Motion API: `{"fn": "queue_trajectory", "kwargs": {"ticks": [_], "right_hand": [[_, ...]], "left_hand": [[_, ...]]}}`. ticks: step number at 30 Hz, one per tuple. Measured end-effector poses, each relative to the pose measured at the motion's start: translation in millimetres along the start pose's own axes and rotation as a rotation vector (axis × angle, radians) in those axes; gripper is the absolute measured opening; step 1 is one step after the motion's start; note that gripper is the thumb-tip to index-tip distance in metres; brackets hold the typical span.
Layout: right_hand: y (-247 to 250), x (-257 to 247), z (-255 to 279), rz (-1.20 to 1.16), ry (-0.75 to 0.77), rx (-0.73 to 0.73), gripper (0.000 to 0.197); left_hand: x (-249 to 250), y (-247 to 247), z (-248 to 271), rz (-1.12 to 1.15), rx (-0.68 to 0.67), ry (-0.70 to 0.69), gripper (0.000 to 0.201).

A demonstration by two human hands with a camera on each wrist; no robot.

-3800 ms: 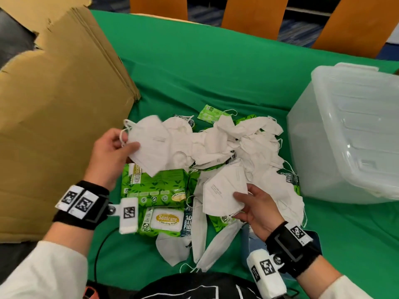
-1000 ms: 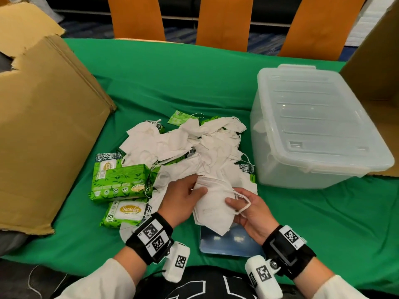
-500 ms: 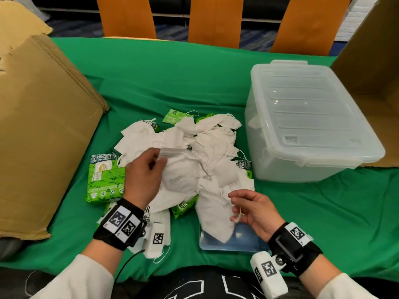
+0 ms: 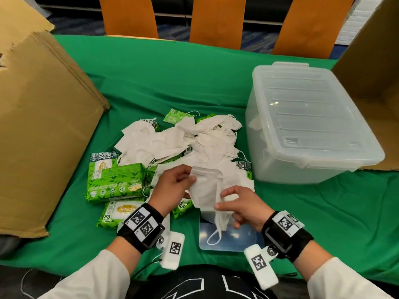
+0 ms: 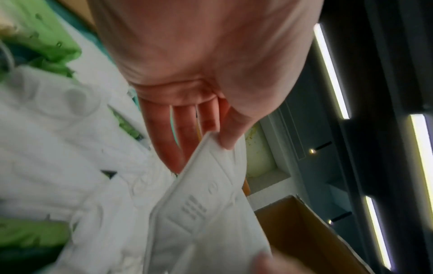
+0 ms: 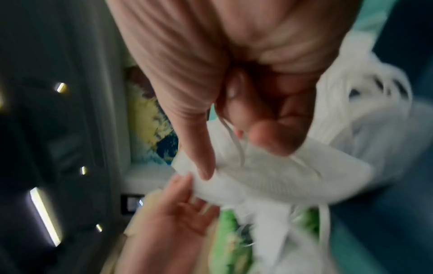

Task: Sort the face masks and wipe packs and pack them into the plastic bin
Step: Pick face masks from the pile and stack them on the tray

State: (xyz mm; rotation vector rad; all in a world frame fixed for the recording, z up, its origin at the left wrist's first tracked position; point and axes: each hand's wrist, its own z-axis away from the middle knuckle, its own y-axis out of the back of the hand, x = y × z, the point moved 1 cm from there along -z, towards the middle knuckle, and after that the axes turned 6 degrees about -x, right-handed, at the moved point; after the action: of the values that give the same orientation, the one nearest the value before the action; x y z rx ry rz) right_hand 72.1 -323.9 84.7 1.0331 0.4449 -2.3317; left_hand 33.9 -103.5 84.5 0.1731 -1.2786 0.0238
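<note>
The left hand [image 4: 172, 186], which half a second earlier lifted a mask from the pile at ten o'clock, had brought it onto the face mask stack [image 4: 207, 190] pinched by the right hand [image 4: 241, 207]; the plastic bin [image 4: 311, 126] at two o'clock remained lidded, so sorting continued.

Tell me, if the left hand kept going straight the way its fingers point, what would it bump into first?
The left hand points up and to the right, already pinching a white mask that the right hand also holds. Going straight on, it would likely push into the mask pile just beyond; depth is hard to judge.
</note>
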Motion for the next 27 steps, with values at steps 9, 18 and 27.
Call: {"fn": "queue_trajectory", "kwargs": {"ticks": [9, 18, 27], "right_hand": [[15, 3, 13, 0.414, 0.082, 0.032, 0.029], [5, 9, 14, 1.511, -0.106, -0.034, 0.028], [40, -16, 23, 1.207, -0.014, -0.119, 0.052]], "left_hand": [[12, 17, 5, 0.213, 0.015, 0.011, 0.015], [15, 19, 0, 0.427, -0.085, 0.122, 0.02], [4, 14, -3, 0.228, -0.008, 0.051, 0.015]]}}
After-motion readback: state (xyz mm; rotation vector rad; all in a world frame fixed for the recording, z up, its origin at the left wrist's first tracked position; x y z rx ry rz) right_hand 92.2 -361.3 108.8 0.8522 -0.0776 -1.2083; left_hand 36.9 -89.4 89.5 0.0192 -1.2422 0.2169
